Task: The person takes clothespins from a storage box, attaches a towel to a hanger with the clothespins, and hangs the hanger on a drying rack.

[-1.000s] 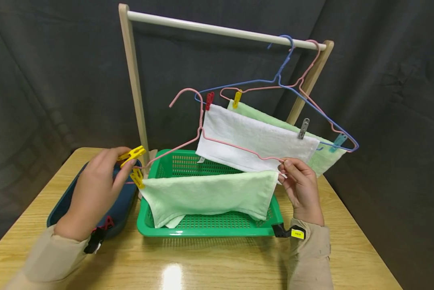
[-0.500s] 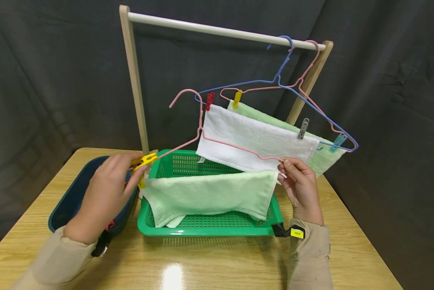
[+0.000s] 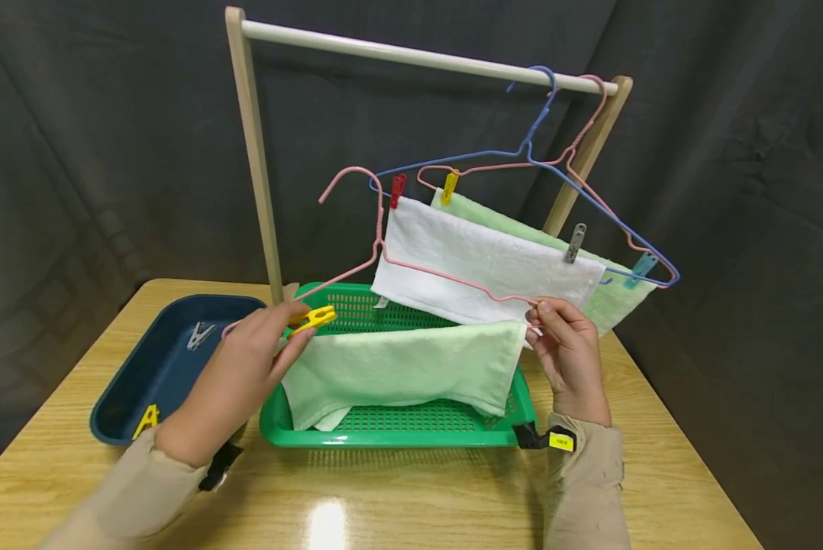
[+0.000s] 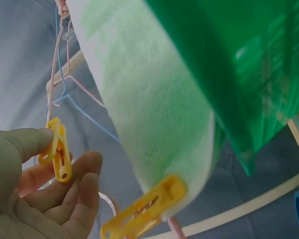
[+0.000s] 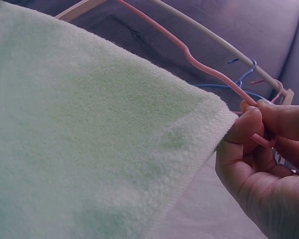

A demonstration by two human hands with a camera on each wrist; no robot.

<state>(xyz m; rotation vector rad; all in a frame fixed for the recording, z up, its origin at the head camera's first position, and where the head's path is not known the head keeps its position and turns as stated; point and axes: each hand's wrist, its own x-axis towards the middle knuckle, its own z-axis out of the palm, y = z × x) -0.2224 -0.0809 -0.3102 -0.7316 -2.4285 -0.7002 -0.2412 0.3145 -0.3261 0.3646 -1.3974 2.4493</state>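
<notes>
My left hand (image 3: 236, 374) pinches a yellow clothespin (image 3: 315, 318) between thumb and fingers, in front of the green towel's upper left part. My right hand (image 3: 569, 351) grips the right end of a pink hanger (image 3: 380, 241), seen close in the right wrist view. Over that hanger's lower bar drapes a pale green towel (image 3: 405, 374), its right corner touching or nearly touching my right fingers. In the left wrist view, a second yellow clothespin (image 4: 147, 206) is clipped at the towel's other corner; from the head, my left hand hides it.
Below the towel sits a green basket (image 3: 391, 439). A dark blue tray (image 3: 178, 374) at left holds a grey clothespin (image 3: 198, 336) and a yellow one (image 3: 147, 418). Behind, a rack (image 3: 398, 53) carries a blue hanger with a clipped white towel (image 3: 480, 260) and another pink hanger.
My left hand has moved right with its yellow clothespin, from the hanger's left end to in front of the towel's upper edge. More of the tray shows. My right hand stays almost still.
</notes>
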